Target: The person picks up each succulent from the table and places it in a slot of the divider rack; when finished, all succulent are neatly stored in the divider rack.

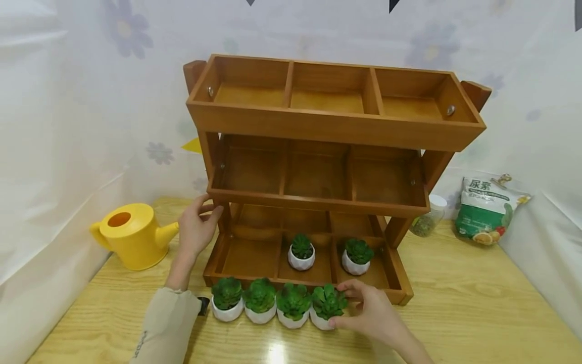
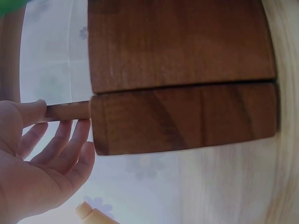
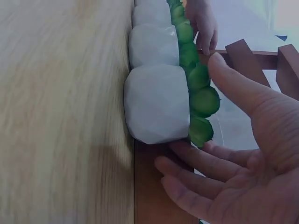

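Observation:
A three-tier wooden plant shelf [image 1: 336, 121] stands on the table. My left hand [image 1: 197, 227] grips its left side post, with thumb and fingers on opposite sides of the narrow wood in the left wrist view. A row of several potted succulents in white faceted pots stands before the shelf. Beside the rightmost potted succulent [image 3: 159, 105] is my right hand [image 1: 370, 311], its fingers spread loosely around the near side; the pot rests on the table. Two more potted succulents, one middle [image 1: 301, 260] and one right [image 1: 356, 265], sit in the bottom tier's compartments.
A yellow watering can [image 1: 136, 242] stands left of the shelf, its spout near my left wrist. Behind the shelf's right side are a white-lidded jar [image 1: 427, 222] and a green-and-white bag [image 1: 484, 212]. White sheeting [image 1: 68, 126] encloses the table.

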A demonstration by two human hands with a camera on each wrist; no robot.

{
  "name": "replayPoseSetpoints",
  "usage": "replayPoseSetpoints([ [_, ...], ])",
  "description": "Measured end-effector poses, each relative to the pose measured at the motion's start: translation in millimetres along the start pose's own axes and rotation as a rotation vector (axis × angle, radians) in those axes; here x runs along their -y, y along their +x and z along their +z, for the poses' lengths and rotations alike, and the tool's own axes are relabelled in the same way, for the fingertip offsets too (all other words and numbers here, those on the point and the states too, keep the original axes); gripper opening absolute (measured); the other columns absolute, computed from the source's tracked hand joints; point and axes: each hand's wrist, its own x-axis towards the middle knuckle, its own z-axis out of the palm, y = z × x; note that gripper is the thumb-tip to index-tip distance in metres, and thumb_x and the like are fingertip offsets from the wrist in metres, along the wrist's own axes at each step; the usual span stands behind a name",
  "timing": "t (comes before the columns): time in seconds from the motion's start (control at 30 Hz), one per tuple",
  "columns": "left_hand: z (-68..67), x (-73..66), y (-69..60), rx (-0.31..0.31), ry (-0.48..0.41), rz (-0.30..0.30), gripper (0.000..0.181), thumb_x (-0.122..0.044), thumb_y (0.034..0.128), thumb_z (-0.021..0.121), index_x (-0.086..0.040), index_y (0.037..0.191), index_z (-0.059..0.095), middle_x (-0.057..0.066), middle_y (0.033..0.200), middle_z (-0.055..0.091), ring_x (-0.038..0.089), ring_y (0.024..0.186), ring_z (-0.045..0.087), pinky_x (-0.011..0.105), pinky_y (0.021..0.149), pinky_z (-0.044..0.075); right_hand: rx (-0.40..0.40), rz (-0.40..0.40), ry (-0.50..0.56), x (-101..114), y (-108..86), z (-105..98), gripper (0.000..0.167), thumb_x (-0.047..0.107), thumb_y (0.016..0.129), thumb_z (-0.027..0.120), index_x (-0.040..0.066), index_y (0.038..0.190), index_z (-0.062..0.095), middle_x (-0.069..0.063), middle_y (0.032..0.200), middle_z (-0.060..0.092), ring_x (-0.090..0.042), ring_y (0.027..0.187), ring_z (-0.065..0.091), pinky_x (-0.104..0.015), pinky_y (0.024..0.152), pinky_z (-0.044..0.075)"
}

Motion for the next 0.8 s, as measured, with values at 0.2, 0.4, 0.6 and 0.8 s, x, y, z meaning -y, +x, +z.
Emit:
replayPoseSetpoints([
  [0.2,0.4,1.2,0.2,-0.011,0.001,0.008,0.035,-0.011,0.0921,0.064,-0.003,0.126,0.060,0.027,0.104,0.067,0.042,0.084,0.068,0.052,0.073,0.056,0.009,-0.052,-0.015,-0.4,-0.6,6.3,0.067,0.040,0.064,0.088,0.012,0.114,0.053,-0.004,0.110,0.062,-0.022,0.092,0.063,-0.032,0.074,0.054],
  [0.4,-0.1,2.7,1.0,-0.001,-0.020,-0.010,0.036,-0.011,0.0914,0.065,-0.003,0.126,0.060,0.026,0.106,0.067,0.040,0.087,0.068,0.051,0.074,0.056,0.000,-0.050,-0.038,-1.6,-0.3,10.0,0.066,0.039,0.062,0.090,0.013,0.107,0.049,0.000,0.100,0.059,-0.013,0.083,0.060,-0.027,0.067,0.051],
  [0.6,-1.7,2.5,1.4,0.027,-0.043,-0.038,0.037,-0.015,0.0932,0.064,-0.003,0.128,0.059,0.026,0.111,0.066,0.040,0.092,0.067,0.051,0.077,0.056,0.056,-0.063,-0.060,-2.4,0.0,7.1,0.068,0.040,0.063,0.089,0.010,0.112,0.052,0.000,0.100,0.060,-0.009,0.081,0.055,-0.025,0.065,0.048],
  [0.8,-1.9,2.1,0.6,0.054,-0.052,-0.060,0.037,-0.018,0.0952,0.061,-0.003,0.129,0.058,0.026,0.114,0.064,0.041,0.096,0.065,0.051,0.080,0.055,0.124,-0.127,-0.058,-5.6,-1.1,5.0,0.064,0.044,0.065,0.087,0.013,0.112,0.058,0.005,0.101,0.060,-0.006,0.086,0.056,-0.025,0.067,0.048],
])
